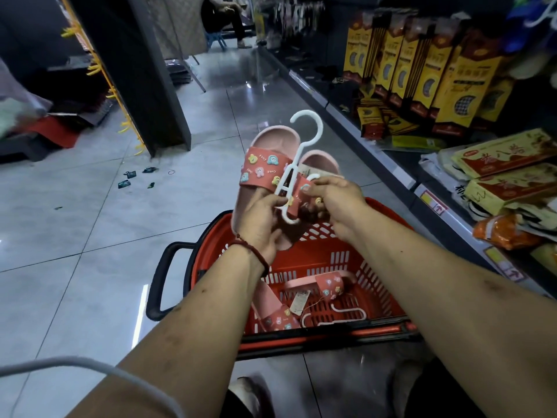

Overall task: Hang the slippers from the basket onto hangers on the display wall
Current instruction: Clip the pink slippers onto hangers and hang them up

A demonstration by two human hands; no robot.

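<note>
Slippers (pixel 278 315), two of them, pink with red straps dotted with small cartoon figures, lie apart on the bottom of the red basket (pixel 382 285). One lies near the left wall and the other toward the far side. A paper tag (pixel 301 301) lies between them and a loose hanger (pixel 363 315), white, lies just to their right. At the near left edge a white cable (pixel 90 366) crosses the person's left forearm, and the basket's black handle (pixel 159 285) sticks out to the left.

Both hands are raised above the far rim of the basket. The left hand (pixel 262 218), with a red string bracelet (pixel 253 248) at the wrist, curls its fingers and thumb round the lower end of a white hanger (pixel 298 155), whose hook points up. The first slipper (pixel 265 167) sits on the hanger's left side, its sole resting against the left palm. The right hand (pixel 337 203) pinches the strap of the second slipper (pixel 319 162) at the hanger's right arm.

Beyond the hands stretches a glossy grey tiled floor (pixel 90 206) with small dark scraps (pixel 129 176) scattered on its left. A shelf on the right carries yellow boxes (pixel 422 70), and a dark pillar (pixel 135 70) stands on the left. At the far end a person (pixel 223 16) sits on a blue stool (pixel 215 37).
</note>
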